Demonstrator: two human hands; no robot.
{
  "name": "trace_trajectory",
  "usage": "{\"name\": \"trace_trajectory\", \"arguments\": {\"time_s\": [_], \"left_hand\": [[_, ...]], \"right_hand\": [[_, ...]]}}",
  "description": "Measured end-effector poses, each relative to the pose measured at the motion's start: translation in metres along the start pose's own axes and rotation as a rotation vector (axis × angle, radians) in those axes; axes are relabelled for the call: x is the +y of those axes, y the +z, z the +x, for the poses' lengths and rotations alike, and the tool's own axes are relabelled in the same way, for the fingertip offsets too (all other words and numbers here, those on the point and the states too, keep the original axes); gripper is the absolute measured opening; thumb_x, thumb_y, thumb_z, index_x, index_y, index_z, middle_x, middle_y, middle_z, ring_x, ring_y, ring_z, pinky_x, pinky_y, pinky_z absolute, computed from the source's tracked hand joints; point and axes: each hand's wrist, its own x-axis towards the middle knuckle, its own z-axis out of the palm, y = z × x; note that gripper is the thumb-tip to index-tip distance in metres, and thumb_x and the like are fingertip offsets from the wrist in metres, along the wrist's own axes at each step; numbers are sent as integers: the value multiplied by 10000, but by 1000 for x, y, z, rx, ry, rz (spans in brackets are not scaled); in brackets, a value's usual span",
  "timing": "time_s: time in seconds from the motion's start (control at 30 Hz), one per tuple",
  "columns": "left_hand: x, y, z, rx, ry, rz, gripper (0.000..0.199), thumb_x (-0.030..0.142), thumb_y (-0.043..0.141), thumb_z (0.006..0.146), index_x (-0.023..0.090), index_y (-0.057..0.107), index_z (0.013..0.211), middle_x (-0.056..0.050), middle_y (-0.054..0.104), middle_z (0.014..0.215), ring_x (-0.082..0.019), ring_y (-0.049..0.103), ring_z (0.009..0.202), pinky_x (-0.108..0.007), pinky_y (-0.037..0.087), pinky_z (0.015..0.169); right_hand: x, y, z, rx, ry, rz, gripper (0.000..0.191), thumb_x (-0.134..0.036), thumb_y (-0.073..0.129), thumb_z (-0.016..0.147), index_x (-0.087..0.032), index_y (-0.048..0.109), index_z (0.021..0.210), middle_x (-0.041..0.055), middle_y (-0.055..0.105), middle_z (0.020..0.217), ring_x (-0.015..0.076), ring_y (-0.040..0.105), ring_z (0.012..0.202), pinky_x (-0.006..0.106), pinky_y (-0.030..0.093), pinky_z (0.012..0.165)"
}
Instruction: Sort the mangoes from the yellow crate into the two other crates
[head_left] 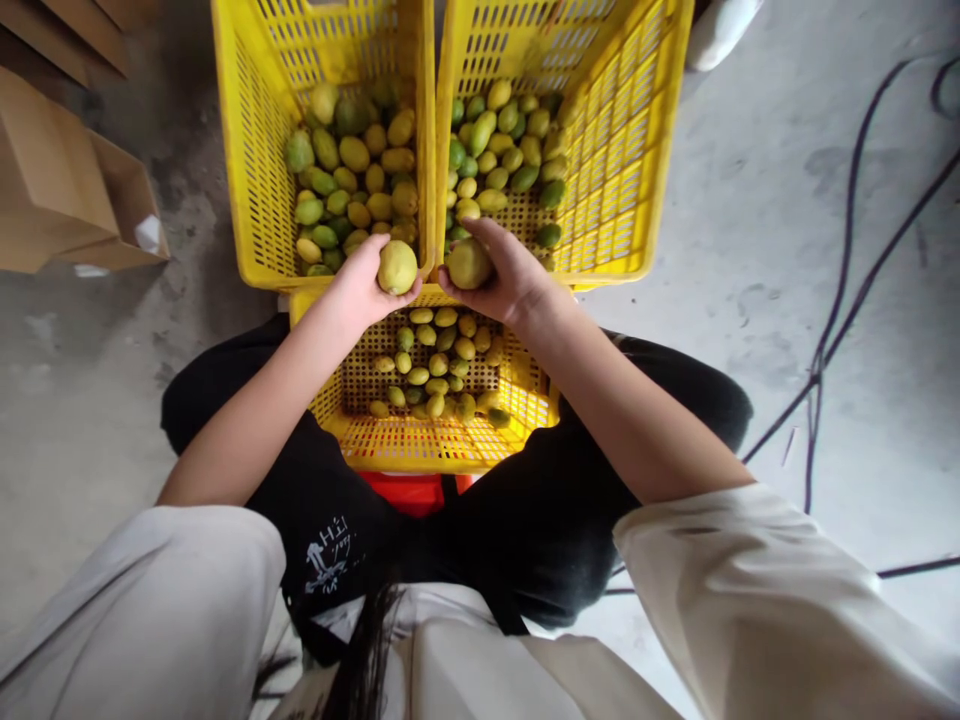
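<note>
My left hand (pixel 365 280) is closed around a yellow-green lemon (pixel 397 267), above the near edge of the back left yellow crate (pixel 259 180). In my right hand (pixel 510 272) sits another lemon (pixel 469 264), its side wrapped by thumb and fingers, over the near rim of the back right yellow crate (pixel 637 150). Both crates hold many lemons, from green to yellow. Below my hands, between my knees, a third yellow crate (pixel 435 458) has several smaller lemons (pixel 438 365) scattered over its floor.
Brown cardboard boxes (pixel 56 170) stand on the grey floor at the left. Black cables (pixel 847 260) run across the floor at the right. Something red (pixel 409 492) shows under the near crate. A white object (pixel 720 32) lies beyond the right crate.
</note>
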Motion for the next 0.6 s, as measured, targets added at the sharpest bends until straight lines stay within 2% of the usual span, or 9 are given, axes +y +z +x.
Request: {"name": "trace_trajectory", "arguments": {"time_s": [0.13, 0.23, 0.33, 0.43, 0.53, 0.6], "left_hand": [[-1, -3, 4, -16, -26, 51, 221, 521, 830, 1112, 306, 781, 1116, -84, 832, 963, -347, 863, 1188, -401, 710, 897], [-1, 0, 1, -15, -21, 106, 272, 557, 879, 1090, 304, 798, 1149, -73, 836, 937, -323, 885, 1088, -396, 717, 877], [0, 4, -5, -21, 17, 154, 237, 433, 936, 1060, 287, 807, 1195, -32, 821, 909, -264, 882, 1006, -368, 719, 920], [1, 6, -9, -11, 29, 159, 280, 319, 980, 1010, 296, 798, 1221, -10, 818, 919, -243, 870, 999, -375, 726, 976], [0, 4, -9, 16, 30, 154, 377, 371, 1051, 947, 324, 774, 1198, -25, 838, 975, -291, 867, 1097, -432, 728, 1026], [-2, 1, -6, 10, 28, 154, 341, 407, 1033, 963, 325, 753, 1139, -46, 852, 1020, -318, 859, 1175, -442, 718, 1038]], "right_hand": [[5, -6, 12, -26, -60, -60, 156, -291, 776, 1176, -267, 659, 1075, -26, 686, 924, 169, 719, 974, 241, 643, 805], [6, -12, 22, -62, -50, -129, 202, -399, 755, 1202, -263, 672, 1077, 3, 703, 936, 196, 746, 1003, 246, 606, 757], [6, -13, 24, -67, 8, -118, 234, -437, 667, 1237, -271, 680, 1073, 14, 708, 939, 205, 743, 990, 262, 618, 751], [5, -7, 16, -46, 6, -54, 187, -358, 643, 1240, -283, 690, 1075, -8, 734, 986, 186, 728, 1024, 277, 673, 842], [4, 0, 3, -27, -37, -35, 175, -212, 700, 1216, -270, 698, 1051, -34, 747, 1023, 147, 710, 1043, 233, 654, 834], [3, 4, -4, -18, -29, -52, 221, -153, 694, 1214, -257, 692, 1020, -41, 734, 990, 130, 693, 1003, 208, 629, 810]]}}
